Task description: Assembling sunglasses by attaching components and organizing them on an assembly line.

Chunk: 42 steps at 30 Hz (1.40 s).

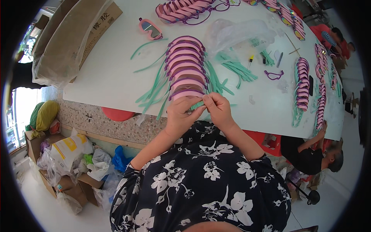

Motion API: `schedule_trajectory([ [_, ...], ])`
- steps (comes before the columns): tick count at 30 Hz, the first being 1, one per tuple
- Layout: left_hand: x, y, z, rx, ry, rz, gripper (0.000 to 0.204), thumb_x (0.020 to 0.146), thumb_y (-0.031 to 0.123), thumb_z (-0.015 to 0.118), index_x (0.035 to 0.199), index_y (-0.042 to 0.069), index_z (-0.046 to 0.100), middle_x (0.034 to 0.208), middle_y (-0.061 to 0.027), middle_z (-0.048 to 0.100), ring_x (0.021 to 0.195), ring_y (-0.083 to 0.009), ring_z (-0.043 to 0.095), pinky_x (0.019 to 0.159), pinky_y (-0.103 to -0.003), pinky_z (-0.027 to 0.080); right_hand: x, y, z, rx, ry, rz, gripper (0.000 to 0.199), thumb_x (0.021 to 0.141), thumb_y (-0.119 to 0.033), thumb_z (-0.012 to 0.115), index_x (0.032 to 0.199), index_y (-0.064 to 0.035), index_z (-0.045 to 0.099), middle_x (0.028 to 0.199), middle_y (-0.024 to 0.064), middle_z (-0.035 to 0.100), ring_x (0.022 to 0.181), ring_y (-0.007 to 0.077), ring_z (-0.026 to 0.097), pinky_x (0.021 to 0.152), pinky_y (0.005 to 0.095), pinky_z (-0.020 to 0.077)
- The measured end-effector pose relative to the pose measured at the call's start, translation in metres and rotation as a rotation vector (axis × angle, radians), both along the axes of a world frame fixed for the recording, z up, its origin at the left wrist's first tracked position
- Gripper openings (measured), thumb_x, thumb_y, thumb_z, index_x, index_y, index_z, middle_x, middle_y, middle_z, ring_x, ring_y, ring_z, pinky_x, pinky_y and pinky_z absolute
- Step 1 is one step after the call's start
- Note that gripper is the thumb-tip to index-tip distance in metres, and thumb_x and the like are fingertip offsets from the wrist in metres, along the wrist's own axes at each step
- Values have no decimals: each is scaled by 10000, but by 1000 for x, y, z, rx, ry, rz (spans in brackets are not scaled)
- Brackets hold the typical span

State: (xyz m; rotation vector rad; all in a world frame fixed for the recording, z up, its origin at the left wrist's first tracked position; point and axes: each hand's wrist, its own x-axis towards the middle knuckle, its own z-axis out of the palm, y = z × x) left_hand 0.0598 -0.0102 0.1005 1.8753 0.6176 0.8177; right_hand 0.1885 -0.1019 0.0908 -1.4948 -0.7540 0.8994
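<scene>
Two bare hands at one green strip, near end of goggle row

Left hand (180,115): thumb and forefinger pinched closed on a flat green ribbed strip (197,104). Right hand (218,110): fingertips bunched just beside it, nearly together; cannot tell whether this grip has the strip, the nearest frame, or neither. Strip sits at the near end of a row of curved pink-and-purple plastic goggle frames (187,65), mid-scene on the white desk (104,73). Row nests near to far, probably saves space and keeps pieces in reach. Hands close together, likely for fine control of a small part. Loose thin green strips (237,69) lie right of the row, near a crumpled clear plastic bag (243,36).

Writing: tall brown cardboard box (94,40), far left, has dark printed characters plus a square code. White sack with yellow panel (69,149), near left, off the desk: print too small to read.
</scene>
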Motion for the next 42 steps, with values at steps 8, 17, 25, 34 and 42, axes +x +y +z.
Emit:
schedule_trajectory([
  [8,3,-18,-7,-44,-20,159,258,736,16,749,987,56,705,867,-52,678,732,-136,610,614,-243,464,-10,0,7,-43,206,-152,283,970,-210,558,735,-52,557,619,-36,490,579,28,425,534,207,348],
  [17,3,-14,-5,-310,103,77,219,788,31,716,1006,31,697,937,-28,678,799,-109,603,692,-237,458,-4,2,4,-88,134,-93,242,967,-200,557,790,-38,587,653,-28,513,588,37,441,538,206,362],
  [25,-3,0,-21,-842,-185,-84,270,912,61,602,1178,14,607,1054,-68,607,885,-115,598,728,-231,510,-1,-4,1,-12,246,100,250,916,-177,601,1111,-24,571,816,25,601,662,97,584,572,234,453],
  [34,-2,15,-24,217,185,69,160,935,96,532,1059,17,596,868,-139,619,769,-296,612,647,-392,476,5,10,-16,9,-716,282,222,818,-181,675,981,-37,631,846,128,603,671,297,601,605,372,476],
  [42,-8,9,-22,-26,235,36,134,935,119,544,947,0,602,827,-184,635,726,-335,628,623,-380,482,22,13,0,-137,-173,361,147,862,-159,627,878,-13,629,773,59,619,666,139,568,605,276,439],
])
